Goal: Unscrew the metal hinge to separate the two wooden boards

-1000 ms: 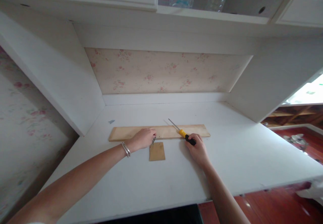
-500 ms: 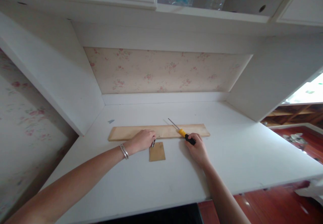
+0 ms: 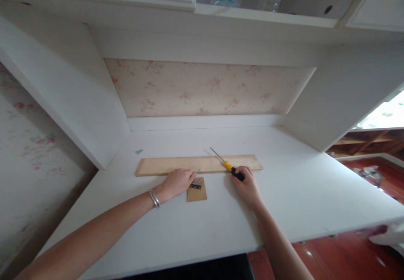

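Pale wood runs across the white desk (image 3: 284,196) as 1 long plank (image 3: 176,165), and just in front of it lies a small brown square board (image 3: 197,192) with a dark metal hinge (image 3: 196,183) resting on its top edge. Left hand (image 3: 176,182) lies loosely curled, fingertips touching the hinge as if positioning it, while the right hand (image 3: 248,185) grips the yellow-and-black screwdriver (image 3: 229,166), shaft slanting over the plank; lining the hinge up squarely looks like the step underway, and driving would need the tip brought to a screw hole

We see a white desk (image 3: 284,196) bearing a long wooden board (image 3: 176,165), a small brown square panel (image 3: 197,193) just before it, and a tiny grey scrap (image 3: 138,151).
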Demonstrator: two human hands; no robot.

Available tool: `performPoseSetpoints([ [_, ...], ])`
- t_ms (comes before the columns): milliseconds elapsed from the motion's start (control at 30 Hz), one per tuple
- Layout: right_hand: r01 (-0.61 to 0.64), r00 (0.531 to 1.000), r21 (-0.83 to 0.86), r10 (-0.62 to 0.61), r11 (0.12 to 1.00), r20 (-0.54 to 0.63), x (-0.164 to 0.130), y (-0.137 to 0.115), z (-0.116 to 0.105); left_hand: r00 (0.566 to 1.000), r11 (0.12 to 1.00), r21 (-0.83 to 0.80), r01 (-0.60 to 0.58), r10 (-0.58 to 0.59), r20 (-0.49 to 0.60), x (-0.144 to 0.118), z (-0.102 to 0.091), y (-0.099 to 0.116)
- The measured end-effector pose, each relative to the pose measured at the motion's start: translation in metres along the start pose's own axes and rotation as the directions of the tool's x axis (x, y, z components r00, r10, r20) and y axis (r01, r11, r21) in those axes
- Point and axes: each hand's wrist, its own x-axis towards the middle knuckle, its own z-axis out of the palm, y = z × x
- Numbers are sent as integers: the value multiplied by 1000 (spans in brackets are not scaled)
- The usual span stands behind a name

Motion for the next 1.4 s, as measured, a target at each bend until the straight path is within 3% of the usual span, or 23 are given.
performPoseSetpoints([
  [200,-12,1000,5,12,1000,-7,0,0,1,1000,987,-160,9,-10,-8,-6,1,3],
  [367,-15,1000,1,15,1000,3,0,-2,0,999,952,-301,-53,54,-7,-8,-3,5],
  [633,-29,1000,10,29,1000,3,-1,0,1,988,940,-330,-88,124,88,-15,-16,2],
  [800,-6,1000,11,6,1000,-5,-1,0,1,991,938,-346,1,46,127,-19,-18,-3],
  [1067,5,1000,15,-5,1000,-4,0,0,1,997,896,-439,71,-68,21,-27,-8,-10],
  [1233,5,1000,8,-5,1000,-13,0,-2,0,995,878,-477,35,-74,-63,-28,-16,-16],
  [1400,-7,1000,8,7,1000,-7,-1,-3,0,983,909,-413,55,-122,-138,-26,-34,-52],
])
